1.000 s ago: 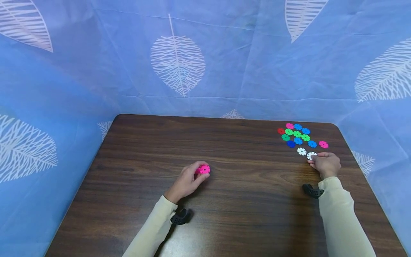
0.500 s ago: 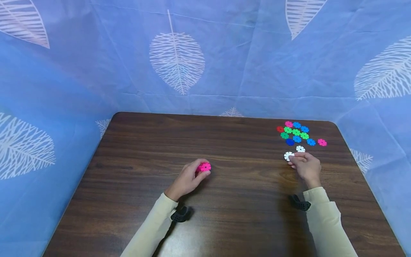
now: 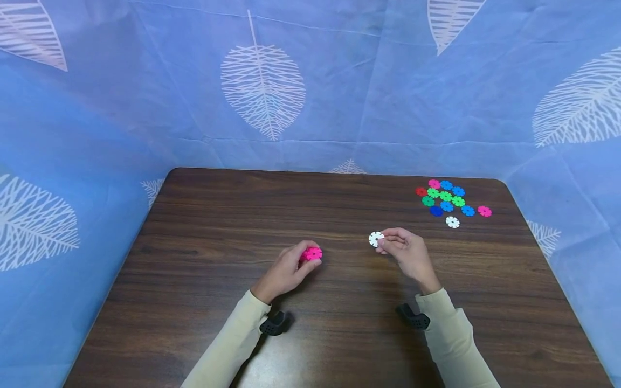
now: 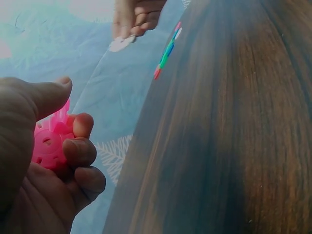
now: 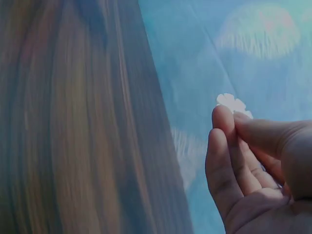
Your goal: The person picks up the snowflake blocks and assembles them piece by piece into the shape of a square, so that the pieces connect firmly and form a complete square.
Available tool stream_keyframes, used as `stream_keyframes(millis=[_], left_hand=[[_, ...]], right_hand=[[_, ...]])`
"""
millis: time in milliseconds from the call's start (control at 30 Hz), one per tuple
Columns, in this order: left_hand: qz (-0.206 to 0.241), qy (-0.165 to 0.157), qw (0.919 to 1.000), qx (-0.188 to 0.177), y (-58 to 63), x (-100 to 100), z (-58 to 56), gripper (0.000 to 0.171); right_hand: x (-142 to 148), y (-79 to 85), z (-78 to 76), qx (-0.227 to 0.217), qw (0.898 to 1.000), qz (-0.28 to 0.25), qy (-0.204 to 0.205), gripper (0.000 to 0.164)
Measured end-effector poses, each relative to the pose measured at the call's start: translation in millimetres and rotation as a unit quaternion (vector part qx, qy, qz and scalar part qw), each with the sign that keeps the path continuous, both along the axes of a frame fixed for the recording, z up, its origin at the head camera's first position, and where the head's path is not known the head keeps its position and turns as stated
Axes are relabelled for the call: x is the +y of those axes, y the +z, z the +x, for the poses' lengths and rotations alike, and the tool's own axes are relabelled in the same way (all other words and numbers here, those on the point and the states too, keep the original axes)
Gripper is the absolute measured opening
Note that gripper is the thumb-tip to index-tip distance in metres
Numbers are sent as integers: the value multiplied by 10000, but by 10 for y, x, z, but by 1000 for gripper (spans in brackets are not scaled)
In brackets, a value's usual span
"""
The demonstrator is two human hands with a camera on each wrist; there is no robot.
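Above the middle of the table, my left hand [image 3: 285, 274] grips pink notched plastic discs [image 3: 314, 253]. The left wrist view shows one pink disc [image 4: 48, 144] face-on and another pink part [image 4: 60, 116] rising at an angle from it; the thumb and palm hide some of them. To the right, my right hand [image 3: 410, 257] pinches a white notched disc [image 3: 375, 239] by its edge between thumb and fingers. Only part of that white disc [image 5: 231, 102] shows past the fingertips in the right wrist view. A gap separates the two hands.
At the table's far right corner lie several flat notched discs: green [image 3: 445, 196], blue [image 3: 468, 210], red [image 3: 421, 192] and pink [image 3: 484, 211], with one white disc [image 3: 452, 222] nearest me. A blue leaf-print cloth [image 3: 330, 97] hangs behind the brown table [image 3: 233, 210].
My right hand has carried the white disc leftward, away from the other discs and closer to my left hand. The left hand has stayed nearly still with the pink discs.
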State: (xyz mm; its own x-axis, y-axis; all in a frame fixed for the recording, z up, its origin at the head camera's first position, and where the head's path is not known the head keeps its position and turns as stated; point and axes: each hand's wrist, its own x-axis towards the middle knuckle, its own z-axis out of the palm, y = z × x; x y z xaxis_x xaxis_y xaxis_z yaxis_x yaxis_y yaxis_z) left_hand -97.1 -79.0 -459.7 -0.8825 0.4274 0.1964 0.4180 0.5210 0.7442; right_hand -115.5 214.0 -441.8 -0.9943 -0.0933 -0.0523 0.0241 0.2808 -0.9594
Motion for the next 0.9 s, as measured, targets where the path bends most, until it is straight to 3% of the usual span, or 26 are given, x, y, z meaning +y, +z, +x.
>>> stream_keyframes(millis=[200, 367, 667, 900], left_hand=[[-10, -53, 10000, -24, 30, -8, 4, 32], [35, -93, 9999, 15, 51, -16, 19, 31], [98, -202, 9997, -76, 50, 14, 73, 28], [162, -350, 9989, -272, 37, 49, 78, 27]], right_hand=[[-375, 58, 97, 351, 9975, -334, 516, 20], [-581, 45, 177, 561, 9951, -227, 780, 17], [-774, -37, 278, 676, 9941, -185, 828, 15], [-824, -22, 289, 454, 9955, 48, 829, 11]])
